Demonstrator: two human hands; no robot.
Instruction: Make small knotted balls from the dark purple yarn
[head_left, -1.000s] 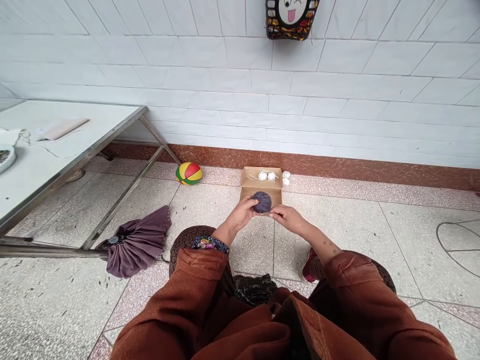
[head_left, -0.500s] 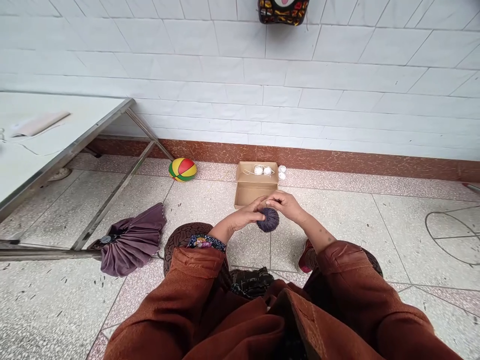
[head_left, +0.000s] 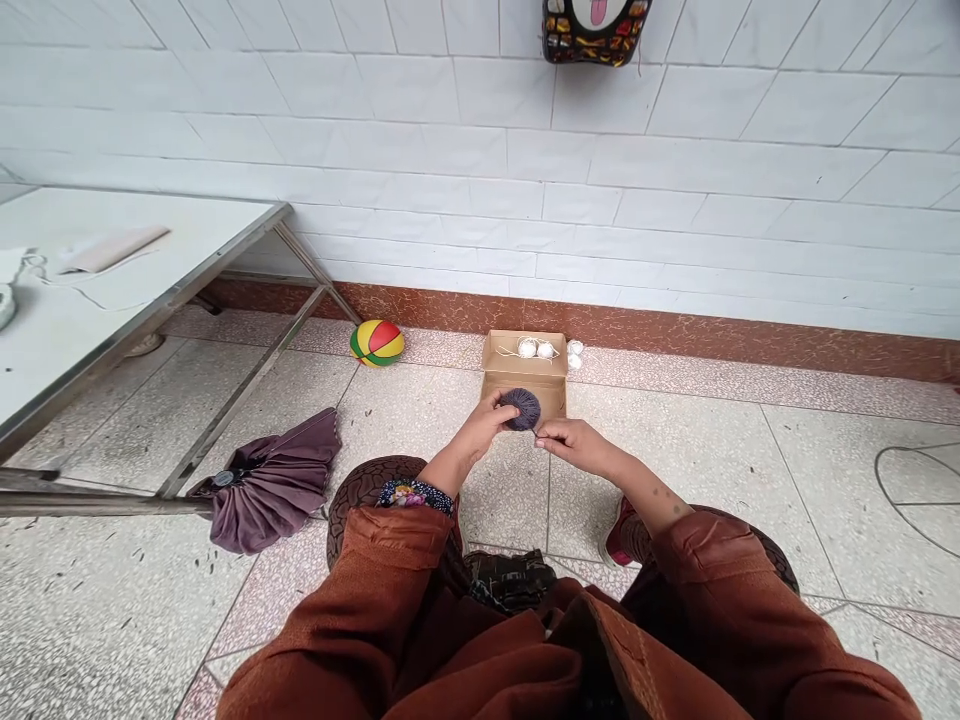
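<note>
Head view, nearest first: rust-brown sleeves (head_left: 390, 610) fill the bottom of the frame, with a dark bundle (head_left: 510, 578) lying between them in the lap and a flowered cuff (head_left: 411, 492) peeking out of the left one. A red shoe (head_left: 619, 533) shows under the right forearm, on the speckled floor (head_left: 787, 480).

Both arms reach forward over the floor. The left hand (head_left: 482, 428) is curled around the left side of a dark purple yarn ball (head_left: 521, 408), fingers closed on it. The right hand (head_left: 574, 445) sits just beside the ball at its lower right, thumb and forefinger pinched narrow together at the ball's edge; whether a strand lies between them is too fine to tell. The ball is held in the air, in front of the near wall of a cardboard box (head_left: 523, 368).

To the left lies a folded purple umbrella (head_left: 274, 482) beside a steel table leg (head_left: 247, 390), under a white table (head_left: 97, 300). Farther off, the open box stands on the floor with small white balls (head_left: 535, 348) at its far end, and two more just outside it to the right. A striped ball (head_left: 377, 343) rests near the red skirting (head_left: 712, 335). Above rises the white tiled wall (head_left: 675, 170), with a colourful bag (head_left: 595, 28) hanging at the top.
</note>
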